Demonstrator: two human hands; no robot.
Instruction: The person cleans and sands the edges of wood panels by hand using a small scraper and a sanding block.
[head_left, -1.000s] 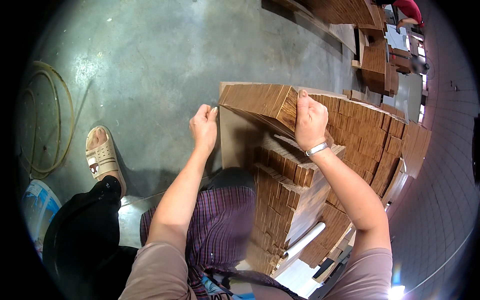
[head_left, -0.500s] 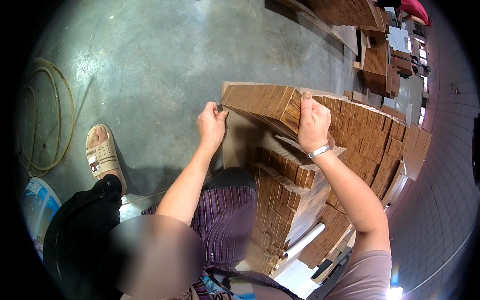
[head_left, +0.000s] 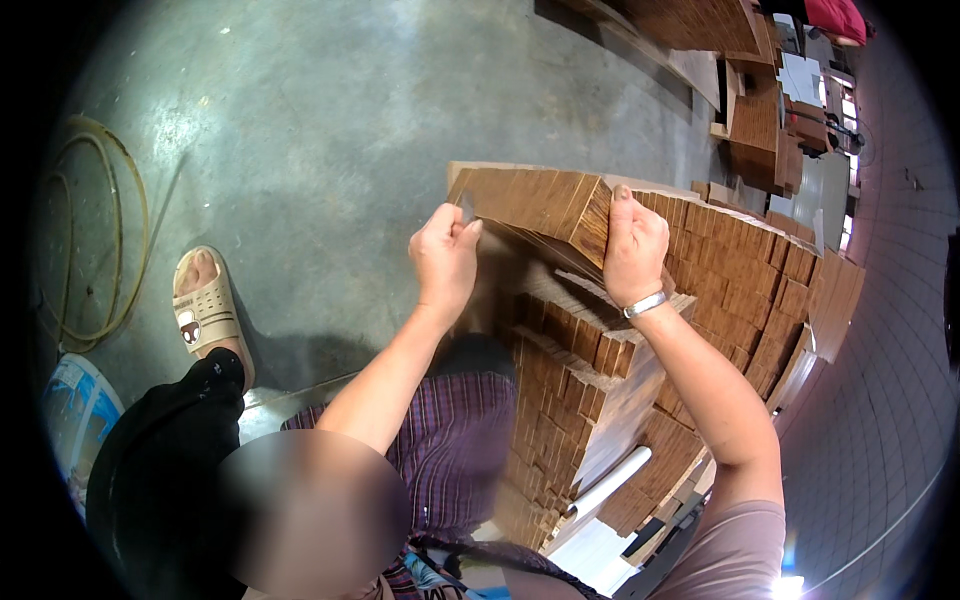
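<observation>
Brown wood-grained block between two hands.

The brown block, banded like stacked strips, lies slanted at the upper end of the near stack, over a tan sheet. The right hand presses its right end, fingers curled, thumb upright at the corner. The left hand is at its left end, thumb and forefinger drawn together, seemingly pinching a thin greyish piece too small to identify. The step in hand appears to be steadying the block while working at its left edge; any further move calls for a firm right-hand hold. Beside it rise brown stacked pieces; below, shorter stacked strips and a striped cloth limit room. Farther out lie a white roll, a sandalled foot and a coiled hose.
</observation>
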